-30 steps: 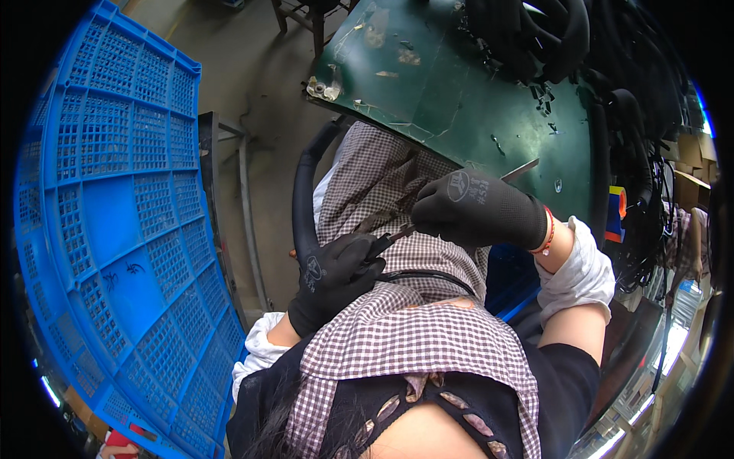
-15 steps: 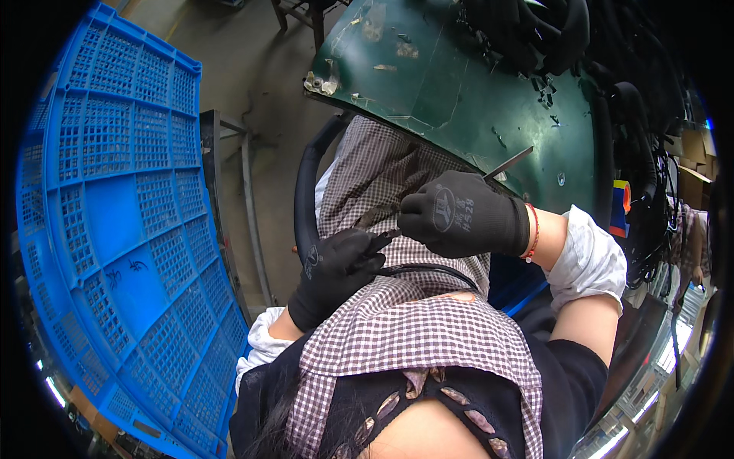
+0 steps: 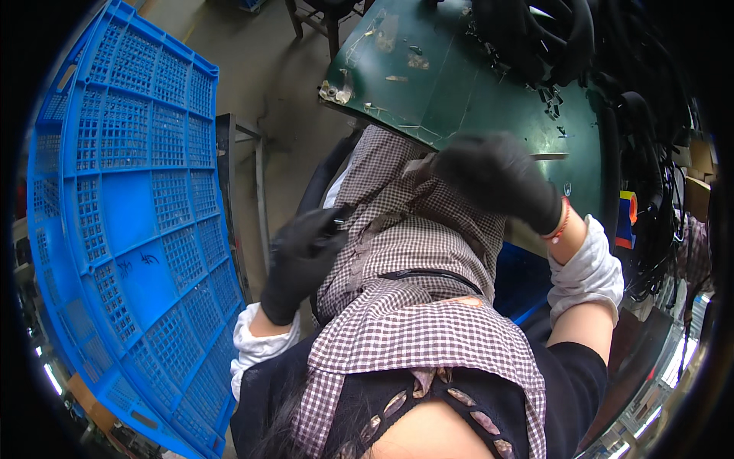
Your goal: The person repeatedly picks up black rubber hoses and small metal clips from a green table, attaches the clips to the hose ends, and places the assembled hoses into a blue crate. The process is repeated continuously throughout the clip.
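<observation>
My left hand [image 3: 302, 260], in a black glove, is closed around the end of a thick black tube [image 3: 330, 174] beside my lap. A small shiny bit shows at its fingertips, too small to name. My right hand [image 3: 497, 176], also black-gloved and smeared by motion, is over my lap by the near edge of the green table. From its far side sticks out a narrow metal blade [image 3: 552, 156]; its grip end is hidden in the hand. The checked apron [image 3: 428, 249] covers my lap beneath both hands.
Tall blue plastic crates [image 3: 130, 206] stand at my left, beside a metal frame [image 3: 260, 183]. On the green table [image 3: 436, 92] lie small black clips [image 3: 549, 99] and scraps. Black tubes [image 3: 566, 46] pile up at the far right. An orange and blue roll [image 3: 627, 210] sits at the right.
My hands have moved apart: the left toward the crates with the tube, the right away toward the table. The blade has swung from slanting to nearly level.
</observation>
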{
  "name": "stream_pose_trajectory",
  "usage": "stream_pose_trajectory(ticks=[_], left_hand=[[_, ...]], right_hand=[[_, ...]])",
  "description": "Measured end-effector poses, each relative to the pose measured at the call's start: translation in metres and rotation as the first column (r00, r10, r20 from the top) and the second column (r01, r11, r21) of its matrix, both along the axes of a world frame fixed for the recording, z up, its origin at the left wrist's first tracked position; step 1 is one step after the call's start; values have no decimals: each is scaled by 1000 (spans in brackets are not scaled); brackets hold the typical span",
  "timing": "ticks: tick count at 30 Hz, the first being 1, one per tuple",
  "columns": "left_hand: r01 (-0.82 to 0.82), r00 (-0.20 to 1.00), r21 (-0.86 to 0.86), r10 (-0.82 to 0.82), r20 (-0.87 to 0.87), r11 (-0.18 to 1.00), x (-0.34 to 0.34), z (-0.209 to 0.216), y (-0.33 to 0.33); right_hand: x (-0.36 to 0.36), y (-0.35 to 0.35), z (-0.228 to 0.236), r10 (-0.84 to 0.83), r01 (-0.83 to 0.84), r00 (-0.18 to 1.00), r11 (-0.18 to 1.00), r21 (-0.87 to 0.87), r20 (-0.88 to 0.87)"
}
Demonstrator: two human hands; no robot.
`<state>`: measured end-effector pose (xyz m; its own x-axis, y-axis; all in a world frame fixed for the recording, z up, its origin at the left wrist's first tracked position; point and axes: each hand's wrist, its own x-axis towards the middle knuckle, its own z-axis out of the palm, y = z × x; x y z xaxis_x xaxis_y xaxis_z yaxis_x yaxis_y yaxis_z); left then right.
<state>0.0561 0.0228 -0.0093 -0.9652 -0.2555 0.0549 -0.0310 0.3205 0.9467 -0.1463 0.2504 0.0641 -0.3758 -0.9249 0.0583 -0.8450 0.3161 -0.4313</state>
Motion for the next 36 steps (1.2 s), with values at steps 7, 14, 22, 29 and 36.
stream_pose_trajectory(ticks=[7, 14, 22, 29, 36], left_hand=[[45, 998, 32, -46, 33, 999, 73, 94, -106], [227, 875, 409, 0, -485, 884, 164, 145, -206], [-394, 902, 204, 419, -102, 896, 77, 64, -211], [226, 967, -51, -217, 135, 973, -12, -3, -18], [306, 952, -152, -297, 80, 940, -38, -25, 1]], right_hand=[[2, 3, -8, -291, 293, 932, 956, 22, 215], [6, -22, -52, -123, 388, 579, 911, -139, 806], [14, 3, -33, -113, 348, 390, 937, -32, 914], [43, -34, -48, -283, 393, 487, 916, 82, 826], [-33, 68, -46, -656, 652, 753, 730, -207, 58]])
